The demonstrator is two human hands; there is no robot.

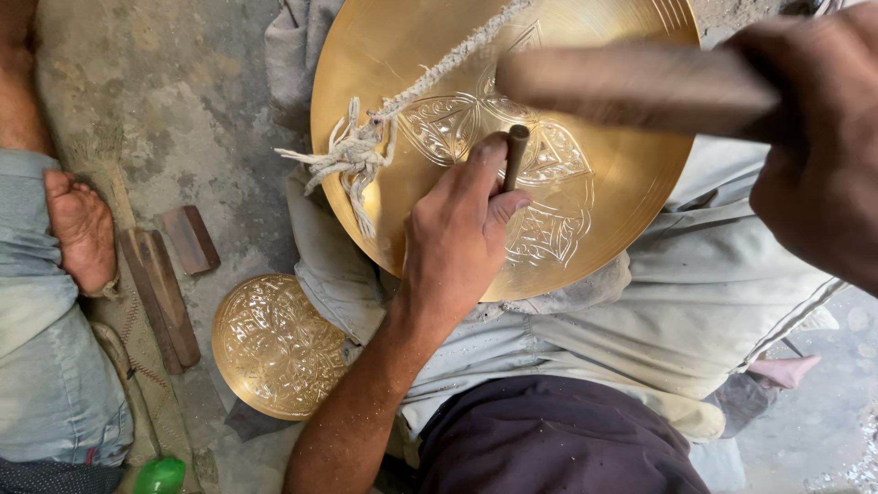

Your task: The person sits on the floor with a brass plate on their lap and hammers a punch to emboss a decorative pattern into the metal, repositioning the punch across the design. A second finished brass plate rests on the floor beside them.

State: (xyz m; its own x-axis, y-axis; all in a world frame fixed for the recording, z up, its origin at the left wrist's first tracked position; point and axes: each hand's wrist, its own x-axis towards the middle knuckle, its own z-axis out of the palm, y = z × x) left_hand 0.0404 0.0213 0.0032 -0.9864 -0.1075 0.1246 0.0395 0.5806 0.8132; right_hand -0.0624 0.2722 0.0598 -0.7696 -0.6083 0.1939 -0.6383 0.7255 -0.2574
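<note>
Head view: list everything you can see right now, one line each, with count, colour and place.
round engraved brass plate: 1, gold, on the lap, centre top
frayed rope: 1, off-white, lying across the plate's left side
thin metal punch: 1, dark, tip on the plate
blurred wooden handle: 1, brown, top right
small embossed brass disc: 1, gold, on the floor, lower left
wooden blocks: 2, brown, floor left
another person's foot: 1, far left
left hand: holds the punch
right hand: grips the handle

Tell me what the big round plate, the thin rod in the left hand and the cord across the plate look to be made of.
Plate: likely brass, golden satin sheen, chased patterns.
Rod: seemingly dark steel, dull.
Cord: pale twisted fibre, frayed ends.
</note>
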